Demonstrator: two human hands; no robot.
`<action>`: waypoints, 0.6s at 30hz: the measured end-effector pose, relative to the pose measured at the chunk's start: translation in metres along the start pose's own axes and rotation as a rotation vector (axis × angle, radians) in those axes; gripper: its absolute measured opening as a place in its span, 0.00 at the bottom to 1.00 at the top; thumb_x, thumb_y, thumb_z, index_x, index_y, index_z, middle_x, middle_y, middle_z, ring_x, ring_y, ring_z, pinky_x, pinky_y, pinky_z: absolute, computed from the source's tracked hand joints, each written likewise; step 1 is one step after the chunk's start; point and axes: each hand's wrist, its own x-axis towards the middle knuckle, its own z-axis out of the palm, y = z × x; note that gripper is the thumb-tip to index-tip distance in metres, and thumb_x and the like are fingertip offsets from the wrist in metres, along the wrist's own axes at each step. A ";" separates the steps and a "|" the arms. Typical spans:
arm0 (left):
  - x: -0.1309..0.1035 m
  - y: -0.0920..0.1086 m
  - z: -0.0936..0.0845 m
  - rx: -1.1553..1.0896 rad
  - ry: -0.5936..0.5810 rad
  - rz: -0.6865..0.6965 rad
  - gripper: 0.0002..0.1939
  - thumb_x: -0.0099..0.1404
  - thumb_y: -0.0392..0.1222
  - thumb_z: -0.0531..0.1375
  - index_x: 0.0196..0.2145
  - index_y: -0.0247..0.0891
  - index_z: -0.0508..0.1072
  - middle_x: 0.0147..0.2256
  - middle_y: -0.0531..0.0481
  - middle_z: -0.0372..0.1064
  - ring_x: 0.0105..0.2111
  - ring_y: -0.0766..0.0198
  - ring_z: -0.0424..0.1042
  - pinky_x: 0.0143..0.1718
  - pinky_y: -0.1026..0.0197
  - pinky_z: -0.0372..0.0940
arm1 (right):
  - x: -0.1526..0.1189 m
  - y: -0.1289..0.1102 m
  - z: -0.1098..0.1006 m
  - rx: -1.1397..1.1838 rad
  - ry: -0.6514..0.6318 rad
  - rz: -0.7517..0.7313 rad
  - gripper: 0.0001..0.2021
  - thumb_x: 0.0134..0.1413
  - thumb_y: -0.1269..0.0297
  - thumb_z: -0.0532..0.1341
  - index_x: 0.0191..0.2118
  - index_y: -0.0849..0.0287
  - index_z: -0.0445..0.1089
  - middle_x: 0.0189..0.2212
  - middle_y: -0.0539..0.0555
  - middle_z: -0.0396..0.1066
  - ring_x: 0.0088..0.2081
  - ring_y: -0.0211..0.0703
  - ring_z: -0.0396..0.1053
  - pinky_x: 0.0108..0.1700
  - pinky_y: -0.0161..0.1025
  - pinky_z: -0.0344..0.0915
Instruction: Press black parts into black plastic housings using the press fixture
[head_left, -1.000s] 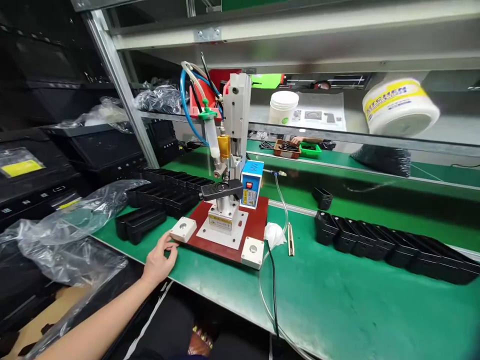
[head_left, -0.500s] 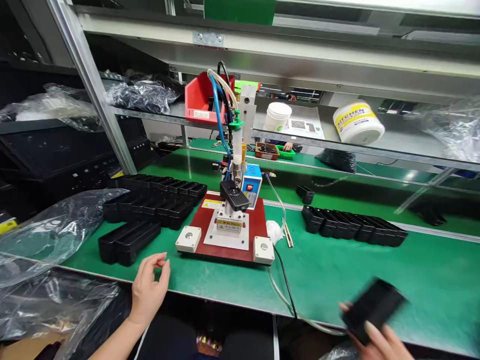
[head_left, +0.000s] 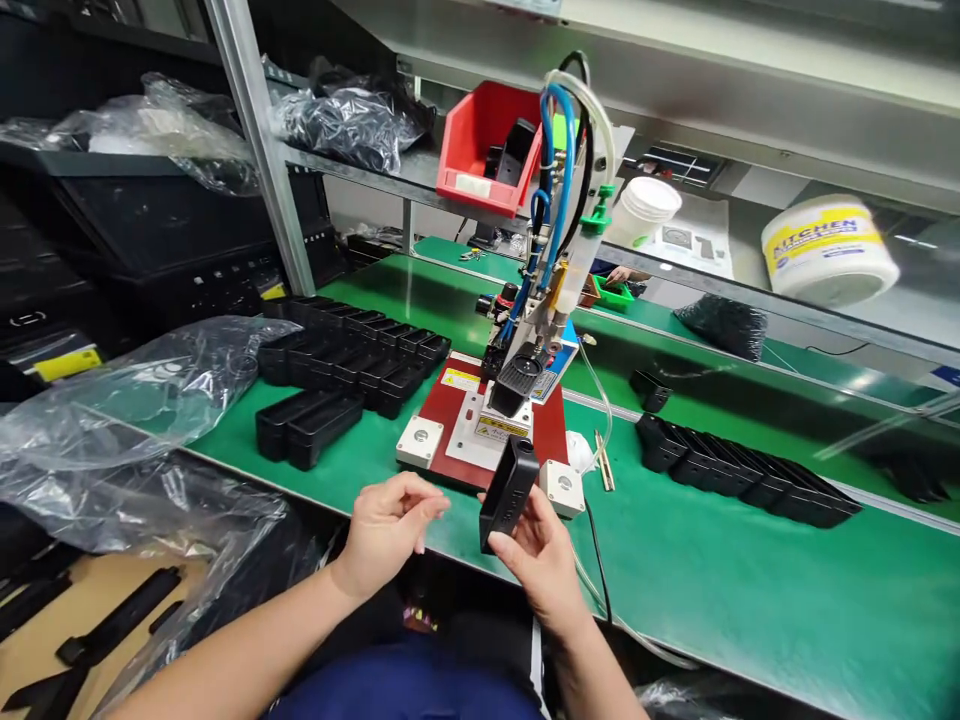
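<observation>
Since half a second ago, the right hand has swung in from the lower right with its black case, which was a blur then and is sharp now; the left hand has come closer, and the view has tilted. The case is held up, leaning, over the front edge of the bench, before the press. The right hand is closed on its lower part, thumb in front, the other fingers partly hidden behind. Its hollow side faces left; raised marks on its side are too small to read. Just left of it, the left hand is loosely curled and partly open, nothing to be seen in it. Both forearms run off the lower edge. The case covers part of the red base, between two white button boxes, one at each front corner. Hoses and a syringe cross in front of the press's column. More cases stand in rows at left and right, too crowded to count. At lower left, clear film overlaps a carton of black parts, cut off by the frame.
</observation>
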 end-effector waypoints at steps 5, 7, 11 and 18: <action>0.008 0.001 0.011 -0.047 -0.059 -0.126 0.21 0.67 0.56 0.55 0.33 0.35 0.74 0.24 0.48 0.73 0.21 0.66 0.73 0.23 0.66 0.70 | 0.003 0.004 0.010 -0.002 0.033 -0.047 0.27 0.47 0.56 0.70 0.53 0.51 0.64 0.49 0.56 0.71 0.51 0.52 0.69 0.55 0.51 0.66; 0.008 0.001 0.017 -0.083 -0.188 -0.034 0.28 0.63 0.62 0.56 0.48 0.36 0.73 0.42 0.38 0.75 0.42 0.56 0.76 0.42 0.58 0.73 | 0.002 0.012 0.012 0.019 0.076 -0.074 0.27 0.45 0.56 0.71 0.51 0.50 0.65 0.50 0.55 0.71 0.52 0.53 0.68 0.56 0.52 0.65; 0.005 0.002 0.027 -0.030 -0.397 0.070 0.43 0.53 0.66 0.63 0.61 0.41 0.62 0.56 0.36 0.65 0.55 0.48 0.68 0.54 0.50 0.68 | -0.003 0.025 0.005 -0.037 0.132 -0.043 0.26 0.43 0.53 0.72 0.50 0.49 0.68 0.46 0.54 0.73 0.48 0.55 0.71 0.53 0.55 0.68; 0.024 0.017 0.030 0.424 -0.177 0.511 0.31 0.58 0.54 0.65 0.55 0.39 0.66 0.44 0.42 0.74 0.42 0.57 0.75 0.45 0.58 0.72 | 0.010 -0.024 -0.030 -0.050 0.142 -0.297 0.38 0.50 0.62 0.69 0.64 0.41 0.52 0.63 0.55 0.55 0.62 0.53 0.58 0.59 0.55 0.62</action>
